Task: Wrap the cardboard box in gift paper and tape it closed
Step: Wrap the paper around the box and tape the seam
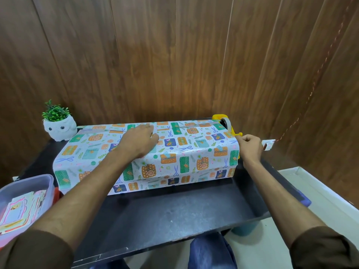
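Observation:
The long box, covered in white gift paper (174, 160) printed with presents and scissors, lies across the black table (174, 210). Its cardboard is hidden. My left hand (138, 141) rests palm down on the top of the box, pressing the paper near the overlapping seam. A yellow tape dispenser (220, 119) with its roll stands behind the box's right end. My right hand (250, 146) is just right of that end, with thumb and fingers pinched at the dispenser's yellow tip on a clear tape strip that barely shows.
A white owl pot with a green plant (59, 127) stands at the back left. A clear plastic tub of cards (23, 199) sits at the front left. A small tag (269, 145) hangs on a red-white string by the wooden wall, close to my right hand.

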